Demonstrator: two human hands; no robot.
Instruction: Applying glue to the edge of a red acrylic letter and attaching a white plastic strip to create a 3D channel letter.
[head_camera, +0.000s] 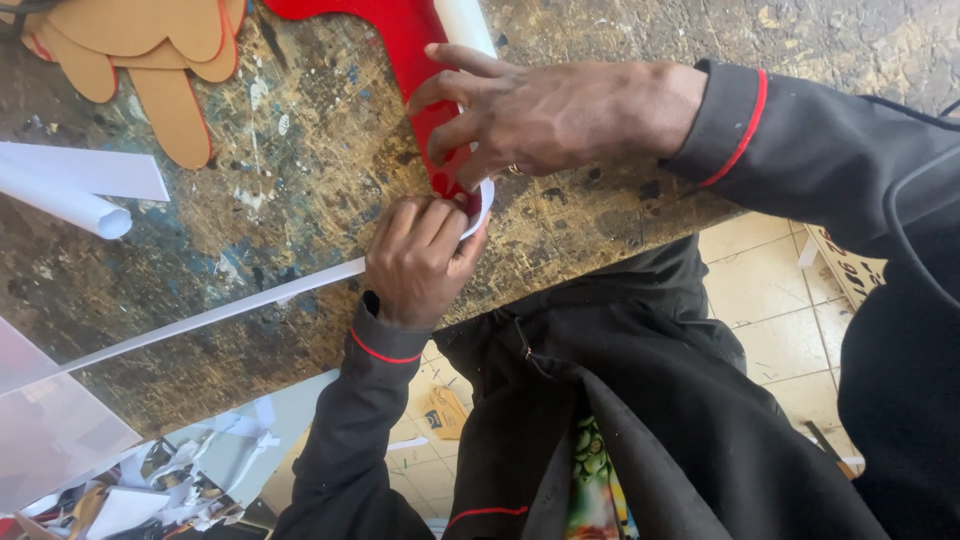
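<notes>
Pinching white strip (215, 312), left hand (418, 258), right hand (545, 112) pressing red sole (408, 50)

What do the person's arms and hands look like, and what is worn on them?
Both arms are in long black sleeves with a thin red stripe around each cuff. The left hand is bare, with no glove. The right hand is also bare, with a thin ring on one finger. No watch is visible.
</notes>
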